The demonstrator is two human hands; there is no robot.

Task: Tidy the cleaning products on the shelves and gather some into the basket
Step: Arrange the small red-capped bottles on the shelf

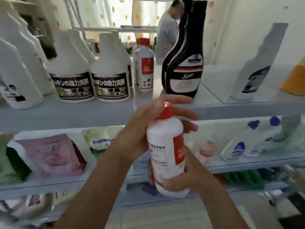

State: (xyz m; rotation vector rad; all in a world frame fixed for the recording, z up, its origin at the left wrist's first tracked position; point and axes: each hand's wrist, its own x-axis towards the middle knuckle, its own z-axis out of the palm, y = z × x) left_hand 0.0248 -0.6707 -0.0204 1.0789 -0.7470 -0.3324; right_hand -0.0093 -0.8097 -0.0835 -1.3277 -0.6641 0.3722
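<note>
White jugs [72,76] with black labels standing on the upper shelf [66,113] at left. Mid-frame, left hand [142,131] wrapped round the shoulder of a white, red-capped bottle [165,146], fingers [186,115] curled behind the cap [165,112]. Bottle upright, in front of the shelves. Right hand [179,180] gripping its base from below. Black bottle [183,66] behind, on the shelf.

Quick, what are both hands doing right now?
Left hand: curled round the top of the white bottle, near its red cap.
Right hand: gripping the bottom of the same bottle.
</note>
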